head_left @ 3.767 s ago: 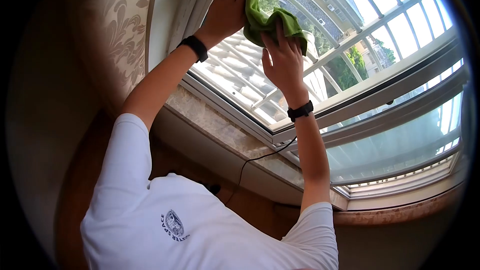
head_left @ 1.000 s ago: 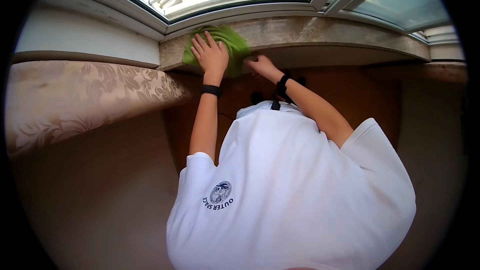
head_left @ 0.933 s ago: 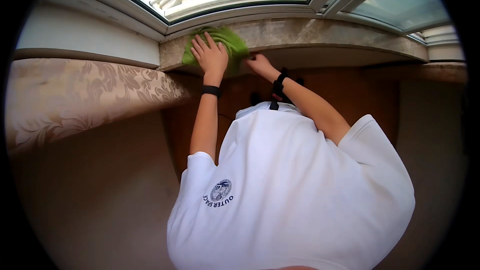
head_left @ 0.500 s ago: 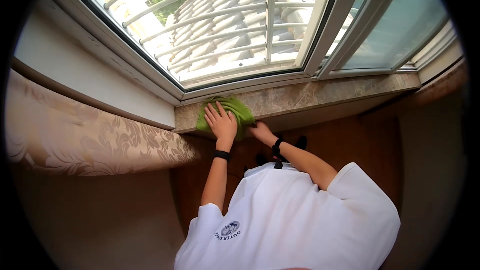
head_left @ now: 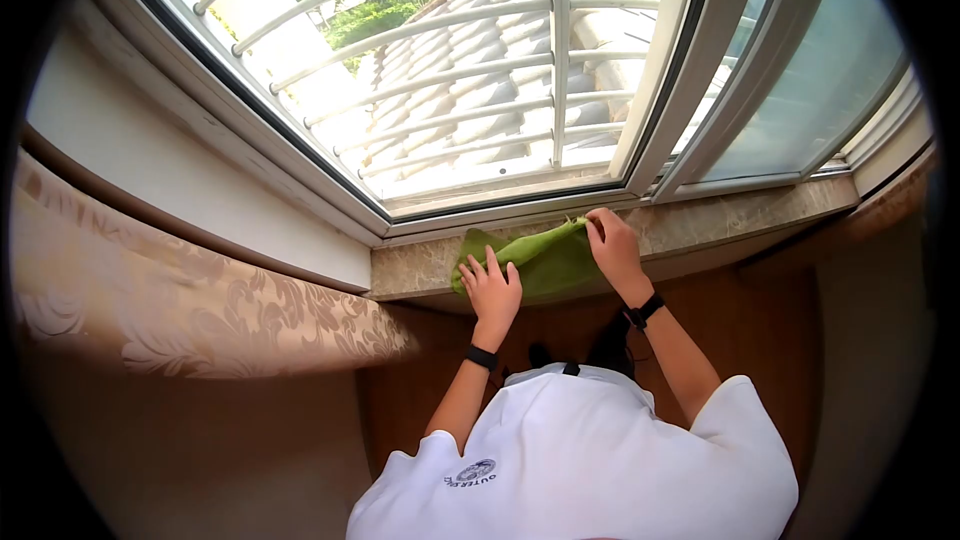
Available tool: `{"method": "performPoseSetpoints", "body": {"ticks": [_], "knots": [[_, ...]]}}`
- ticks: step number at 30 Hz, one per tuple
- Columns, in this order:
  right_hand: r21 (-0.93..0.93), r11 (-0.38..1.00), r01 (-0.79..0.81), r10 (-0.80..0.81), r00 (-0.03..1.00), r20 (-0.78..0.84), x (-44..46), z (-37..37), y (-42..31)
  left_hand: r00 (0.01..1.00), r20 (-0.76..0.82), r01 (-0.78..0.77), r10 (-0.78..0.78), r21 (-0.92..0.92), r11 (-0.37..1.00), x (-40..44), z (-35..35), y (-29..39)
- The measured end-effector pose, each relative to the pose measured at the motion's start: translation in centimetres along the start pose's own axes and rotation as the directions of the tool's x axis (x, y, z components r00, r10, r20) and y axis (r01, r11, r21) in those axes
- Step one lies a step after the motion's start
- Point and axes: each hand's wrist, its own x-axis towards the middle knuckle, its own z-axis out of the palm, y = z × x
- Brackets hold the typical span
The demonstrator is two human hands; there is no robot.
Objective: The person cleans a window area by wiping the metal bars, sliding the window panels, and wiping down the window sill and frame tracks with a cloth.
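A green cloth (head_left: 545,265) lies partly on the marble sill (head_left: 700,225), and its lower part hangs over the front edge. My left hand (head_left: 491,292) rests on the cloth's left part with its fingers spread. At the cloth's upper right corner, my right hand (head_left: 615,245) pinches the frayed edge between thumb and fingers, close to the window frame. Each wrist has a black band on it.
Behind the sill stands the closed window frame (head_left: 520,202), with white bars (head_left: 558,70) and a tiled roof outside. A frosted pane (head_left: 820,90) is at the right. A patterned curtain (head_left: 260,315) hangs at the left.
My right hand has moved up and right with the cloth's corner, stretching the bunched cloth out to the right. The left hand still lies spread on it. The view has tilted up, showing more window.
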Motion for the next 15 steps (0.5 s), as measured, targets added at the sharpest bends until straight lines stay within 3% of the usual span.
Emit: {"method": "performPoseSetpoints", "body": {"ticks": [2, 5, 6, 10, 13, 15], "knots": [[-0.097, 0.988, 0.123, -0.139, 0.973, -0.184, 0.1, 0.9, 0.2, 0.995, -0.090, -0.014, 0.032, 0.204, 0.979, 0.0, 1.5, 1.6], [-0.131, 0.951, 0.279, -0.273, 0.960, 0.067, -3.3, 3.6, 2.8, 0.997, -0.083, 0.028, 0.002, 0.362, 0.932, 0.3, 2.3, 2.3], [-0.221, 0.920, 0.324, -0.288, 0.940, 0.181, -4.9, 4.3, 4.2, 0.989, -0.138, 0.010, 0.045, 0.372, 0.928, 0.2, 2.5, 2.0], [-0.185, 0.944, 0.274, -0.247, 0.956, 0.157, -7.0, 3.2, 5.2, 0.952, -0.229, -0.107, 0.202, 0.371, 0.923, 0.0, 2.1, 0.1], [-0.190, 0.964, 0.185, -0.155, 0.975, 0.161, -6.4, 1.9, 7.0, 0.984, -0.077, -0.128, 0.163, 0.338, 0.932, 0.1, 0.7, 1.5], [-0.228, 0.967, 0.112, -0.092, 0.991, 0.099, -5.5, 1.0, 8.6, 0.966, -0.114, -0.177, 0.233, 0.367, 0.913, 0.7, 2.0, 2.5]]}}
